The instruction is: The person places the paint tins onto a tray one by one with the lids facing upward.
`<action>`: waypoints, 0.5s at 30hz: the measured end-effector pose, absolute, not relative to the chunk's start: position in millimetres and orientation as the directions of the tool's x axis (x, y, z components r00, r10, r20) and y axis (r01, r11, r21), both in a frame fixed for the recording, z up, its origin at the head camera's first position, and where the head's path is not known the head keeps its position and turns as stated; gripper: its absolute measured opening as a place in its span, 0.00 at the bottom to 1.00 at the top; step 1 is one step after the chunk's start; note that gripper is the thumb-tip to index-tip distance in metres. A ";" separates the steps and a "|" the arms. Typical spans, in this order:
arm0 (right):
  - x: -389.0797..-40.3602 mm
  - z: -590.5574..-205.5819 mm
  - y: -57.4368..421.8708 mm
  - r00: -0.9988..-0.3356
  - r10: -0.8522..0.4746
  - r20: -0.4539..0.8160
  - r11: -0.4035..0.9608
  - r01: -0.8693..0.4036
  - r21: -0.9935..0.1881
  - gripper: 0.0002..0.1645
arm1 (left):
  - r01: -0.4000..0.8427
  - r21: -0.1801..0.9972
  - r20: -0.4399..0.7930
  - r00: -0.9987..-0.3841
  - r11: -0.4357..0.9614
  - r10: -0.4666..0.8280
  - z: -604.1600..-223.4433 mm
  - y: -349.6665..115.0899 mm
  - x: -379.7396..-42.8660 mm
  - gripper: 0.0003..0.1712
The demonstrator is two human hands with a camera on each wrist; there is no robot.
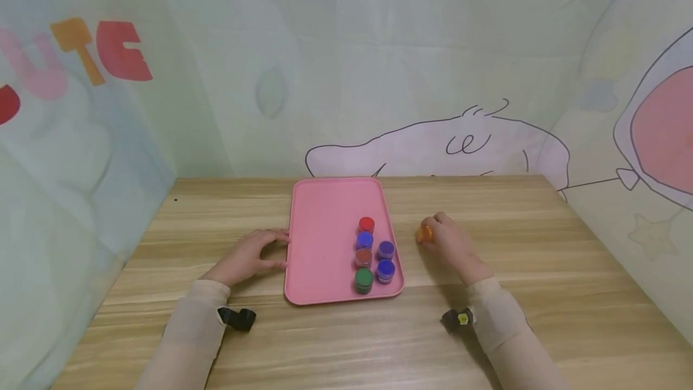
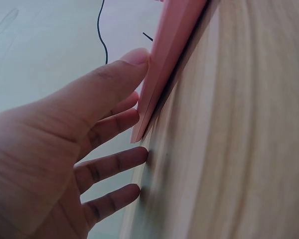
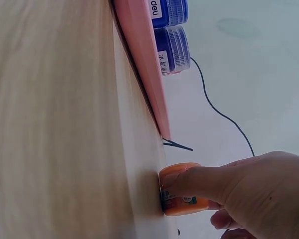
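A pink tray (image 1: pixel 325 239) lies on the table, with several small paint jars on its right part. A red jar (image 1: pixel 366 225), a blue jar (image 1: pixel 364 241), a brownish-red jar (image 1: pixel 363 259) and a green jar (image 1: pixel 364 281) form a column. Beside them stand a violet-blue jar (image 1: pixel 386 250) and a dark blue jar (image 1: pixel 385 271). My left hand (image 1: pixel 250 257) has its thumb and fingertips at the tray's left rim, fingers extended. To the right of the tray, my right hand (image 1: pixel 450 247) grips a small orange jar (image 3: pixel 184 189) low at the wooden surface, thumb across its label.
The wooden table (image 1: pixel 346 348) reaches back to a printed cloth backdrop (image 1: pixel 346 77). Black wrist cameras sit on both sleeves, one on the left (image 1: pixel 238 319) and one on the right (image 1: pixel 457 319).
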State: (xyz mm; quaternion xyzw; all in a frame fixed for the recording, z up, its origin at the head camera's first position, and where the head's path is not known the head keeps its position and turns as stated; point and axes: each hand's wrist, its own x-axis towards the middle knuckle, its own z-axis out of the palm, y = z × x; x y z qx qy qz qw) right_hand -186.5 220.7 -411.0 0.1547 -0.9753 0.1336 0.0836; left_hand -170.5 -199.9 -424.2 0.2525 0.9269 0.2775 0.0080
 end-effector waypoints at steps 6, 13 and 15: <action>-188.0 -413.4 221.4 -0.920 -0.302 0.249 0.913 -0.354 -0.202 0.17 | 0.463 0.519 0.127 -0.873 0.719 0.470 -423.6 -200.2 -169.8 0.28; -188.3 -413.9 221.3 -0.916 -0.310 0.254 0.915 -0.360 -0.184 0.18 | 0.455 0.519 0.121 -0.877 0.723 0.465 -423.6 -200.5 -169.4 0.28; -188.2 -413.2 221.1 -0.918 -0.309 0.247 0.915 -0.358 -0.185 0.18 | 0.451 0.522 0.118 -0.879 0.724 0.462 -423.4 -200.5 -169.2 0.28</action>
